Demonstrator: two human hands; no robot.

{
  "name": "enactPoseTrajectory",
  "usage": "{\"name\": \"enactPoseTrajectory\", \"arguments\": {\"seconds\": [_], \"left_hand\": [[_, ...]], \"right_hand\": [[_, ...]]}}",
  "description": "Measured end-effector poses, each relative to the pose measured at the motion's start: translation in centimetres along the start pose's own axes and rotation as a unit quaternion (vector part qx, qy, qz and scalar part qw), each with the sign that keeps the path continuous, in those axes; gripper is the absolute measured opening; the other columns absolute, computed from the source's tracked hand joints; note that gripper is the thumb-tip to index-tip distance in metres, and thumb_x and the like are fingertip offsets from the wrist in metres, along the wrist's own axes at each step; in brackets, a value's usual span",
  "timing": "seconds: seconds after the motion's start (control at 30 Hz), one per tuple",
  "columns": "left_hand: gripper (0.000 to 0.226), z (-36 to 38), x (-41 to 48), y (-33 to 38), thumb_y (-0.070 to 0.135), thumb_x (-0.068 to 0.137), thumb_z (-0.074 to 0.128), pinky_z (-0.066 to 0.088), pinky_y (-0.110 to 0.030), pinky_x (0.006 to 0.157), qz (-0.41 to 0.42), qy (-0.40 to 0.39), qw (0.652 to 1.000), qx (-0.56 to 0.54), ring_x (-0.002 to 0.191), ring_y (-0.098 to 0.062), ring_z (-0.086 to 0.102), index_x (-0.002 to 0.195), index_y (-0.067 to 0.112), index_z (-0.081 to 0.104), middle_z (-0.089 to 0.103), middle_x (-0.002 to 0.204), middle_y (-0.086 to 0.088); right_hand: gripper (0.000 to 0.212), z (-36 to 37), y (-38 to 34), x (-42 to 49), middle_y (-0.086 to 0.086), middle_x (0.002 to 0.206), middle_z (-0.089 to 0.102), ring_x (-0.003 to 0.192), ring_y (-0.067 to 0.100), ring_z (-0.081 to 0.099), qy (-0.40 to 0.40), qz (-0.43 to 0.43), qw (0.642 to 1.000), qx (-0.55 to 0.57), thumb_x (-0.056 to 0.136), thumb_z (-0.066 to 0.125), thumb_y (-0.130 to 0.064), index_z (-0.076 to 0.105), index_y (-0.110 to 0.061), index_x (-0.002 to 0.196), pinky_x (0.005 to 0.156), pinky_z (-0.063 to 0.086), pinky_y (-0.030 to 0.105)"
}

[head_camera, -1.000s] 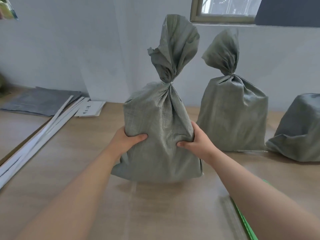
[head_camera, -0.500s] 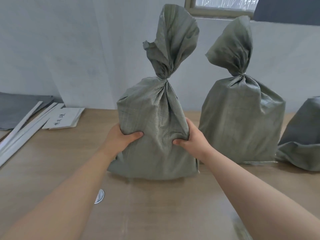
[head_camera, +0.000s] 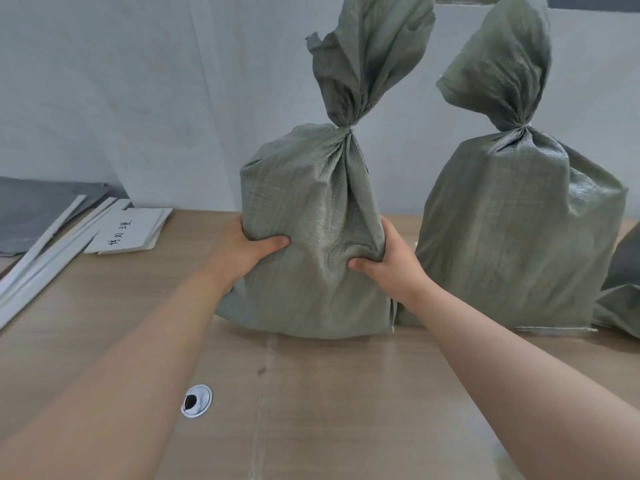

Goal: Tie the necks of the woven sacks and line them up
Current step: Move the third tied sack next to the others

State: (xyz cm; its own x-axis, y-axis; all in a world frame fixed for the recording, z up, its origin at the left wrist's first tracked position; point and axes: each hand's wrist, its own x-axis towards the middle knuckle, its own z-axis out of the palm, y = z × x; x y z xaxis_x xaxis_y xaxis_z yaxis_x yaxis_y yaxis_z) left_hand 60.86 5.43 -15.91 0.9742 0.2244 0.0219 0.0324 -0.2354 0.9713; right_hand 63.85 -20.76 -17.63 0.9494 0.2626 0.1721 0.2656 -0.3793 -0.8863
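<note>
Nearest, a round metal cable hole (head_camera: 196, 400) sits in the wooden table (head_camera: 104, 323), left of centre. Both bare forearms reach away to a grey-green woven sack (head_camera: 311, 209) at mid-table. The left hand (head_camera: 239, 251) grips its left flank and the right hand (head_camera: 388, 268) its right flank. Each thumb presses into the near face; the fingers are clamped round the sides, mostly hidden. The sack stands upright, long axis vertical, its bottom edge down at the table. The tied neck points straight up, and loose cloth flares above the knot.

Just right of it a second tied sack (head_camera: 519, 230) stands the same way; whether the two touch is unclear. A third sack (head_camera: 623, 299) shows at the right edge. Far left lie white strips (head_camera: 52, 251), a card with handwriting (head_camera: 128, 230) and grey sheets (head_camera: 31, 209), against a pale wall (head_camera: 138, 98).
</note>
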Motion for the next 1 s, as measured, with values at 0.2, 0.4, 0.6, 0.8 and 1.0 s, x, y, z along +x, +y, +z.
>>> {"name": "enactPoseTrajectory", "arguments": {"seconds": [0.2,0.4,0.6,0.8,1.0], "left_hand": [[0.034,0.9,0.5,-2.3,0.015,0.073,0.087,0.053,-0.02,0.074,0.003,-0.002,1.0,-0.003,0.08,0.008,0.068,0.095,0.031,0.065,0.072,0.097,0.014],[0.053,1.1,0.3,-4.6,0.017,0.069,0.09,0.057,-0.032,0.088,-0.011,-0.018,1.0,0.022,0.097,-0.006,0.07,0.116,0.017,0.066,0.074,0.106,0.007],[0.071,0.5,0.5,-4.5,0.015,0.067,0.091,0.055,-0.036,0.093,0.001,-0.001,1.0,0.001,0.105,-0.009,0.068,0.128,0.018,0.056,0.071,0.116,0.004],[0.066,0.4,0.5,-4.2,0.009,0.072,0.087,0.051,-0.022,0.086,-0.004,-0.002,1.0,0.01,0.098,0.005,0.059,0.127,0.019,0.051,0.064,0.11,0.011],[0.073,0.0,0.5,-5.1,0.018,0.068,0.09,0.049,-0.027,0.095,0.0,0.016,0.999,0.031,0.105,0.002,0.058,0.13,0.021,0.052,0.064,0.117,0.007]], "right_hand": [[0.072,0.2,1.6,0.4,-0.015,0.116,0.063,0.098,-0.019,0.056,-0.01,0.015,1.0,-0.021,0.078,0.079,-0.001,0.046,-0.032,0.134,0.077,0.041,-0.002],[0.082,0.7,2.8,-0.2,-0.018,0.124,0.061,0.116,0.002,0.057,-0.024,0.037,0.997,-0.063,0.075,0.084,-0.016,0.04,-0.038,0.14,0.097,0.046,0.025],[0.095,0.1,2.4,0.1,-0.016,0.136,0.055,0.125,0.006,0.054,-0.023,0.056,0.996,-0.072,0.069,0.085,-0.026,0.033,-0.042,0.146,0.106,0.045,0.031],[0.093,0.2,2.7,0.6,-0.014,0.14,0.052,0.128,0.01,0.052,-0.021,0.067,0.994,-0.088,0.067,0.081,-0.034,0.033,-0.04,0.146,0.11,0.043,0.041],[0.103,0.5,2.8,0.6,-0.01,0.144,0.049,0.131,0.012,0.05,-0.014,0.082,0.992,-0.098,0.057,0.077,-0.051,0.03,-0.04,0.148,0.11,0.043,0.043]]}}
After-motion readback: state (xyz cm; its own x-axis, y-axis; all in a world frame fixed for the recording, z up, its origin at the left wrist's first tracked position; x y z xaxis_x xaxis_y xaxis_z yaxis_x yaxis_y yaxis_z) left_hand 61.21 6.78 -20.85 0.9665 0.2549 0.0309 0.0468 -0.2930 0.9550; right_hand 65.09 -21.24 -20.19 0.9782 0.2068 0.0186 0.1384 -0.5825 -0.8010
